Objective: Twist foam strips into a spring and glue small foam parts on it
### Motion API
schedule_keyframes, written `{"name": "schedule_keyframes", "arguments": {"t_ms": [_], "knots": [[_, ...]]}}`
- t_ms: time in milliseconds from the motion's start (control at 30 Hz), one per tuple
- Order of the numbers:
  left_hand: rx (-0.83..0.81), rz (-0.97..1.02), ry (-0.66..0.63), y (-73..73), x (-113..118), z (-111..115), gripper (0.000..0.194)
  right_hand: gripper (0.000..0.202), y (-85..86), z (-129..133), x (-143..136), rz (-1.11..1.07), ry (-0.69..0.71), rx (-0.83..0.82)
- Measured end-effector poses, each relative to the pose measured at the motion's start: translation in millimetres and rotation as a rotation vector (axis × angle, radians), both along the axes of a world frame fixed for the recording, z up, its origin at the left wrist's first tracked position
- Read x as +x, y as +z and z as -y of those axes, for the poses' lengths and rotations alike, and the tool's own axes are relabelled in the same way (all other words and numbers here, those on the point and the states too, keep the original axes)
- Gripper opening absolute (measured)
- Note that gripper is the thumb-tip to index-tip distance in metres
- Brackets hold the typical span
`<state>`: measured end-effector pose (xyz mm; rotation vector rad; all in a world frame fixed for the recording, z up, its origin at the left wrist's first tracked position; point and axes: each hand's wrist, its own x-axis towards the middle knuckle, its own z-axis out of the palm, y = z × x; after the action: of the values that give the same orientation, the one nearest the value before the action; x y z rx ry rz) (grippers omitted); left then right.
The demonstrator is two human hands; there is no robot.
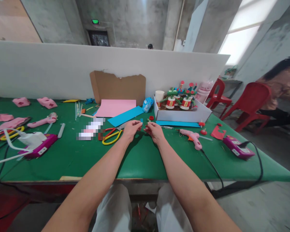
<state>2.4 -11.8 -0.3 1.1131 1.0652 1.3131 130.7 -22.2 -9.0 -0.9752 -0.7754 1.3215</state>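
Over the middle of the green table, my left hand [132,128] pinches a small blue paper piece [141,120] between thumb and fingertips. My right hand [154,130], a short gap away, has its fingers closed on a small green-and-white folded paper strip [148,120]. A red round piece [151,118] lies just beyond the right fingertips. Scissors [113,133] with red and yellow handles rest beside my left wrist. Behind the hands lie a blue paper strip [127,116] and a pink sheet [116,108].
A white box [183,115] at the back right holds paper-cup figures [185,102]. A pink glue gun [192,137] and a purple power strip [239,149] sit on the right. Another glue gun [42,121] lies left. A person sits beyond the red chair [251,100].
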Motion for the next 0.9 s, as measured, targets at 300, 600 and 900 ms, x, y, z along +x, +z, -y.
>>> {"name": "schedule_keyframes", "arguments": {"t_ms": [300,600,900], "knots": [[0.011,-0.006,-0.052,-1.4,0.6,0.1,0.035,0.028,-4.3,-0.3,-0.8,-0.1,0.152,0.006],[0.025,-0.001,-0.059,-0.9,0.1,0.1,0.034,0.036,-1.1,2.8,-2.4,-0.104,0.152,0.021],[0.032,-0.006,-0.047,-2.9,0.1,-1.5,0.026,0.031,-4.4,0.6,-0.9,-0.074,0.149,0.037]]}}
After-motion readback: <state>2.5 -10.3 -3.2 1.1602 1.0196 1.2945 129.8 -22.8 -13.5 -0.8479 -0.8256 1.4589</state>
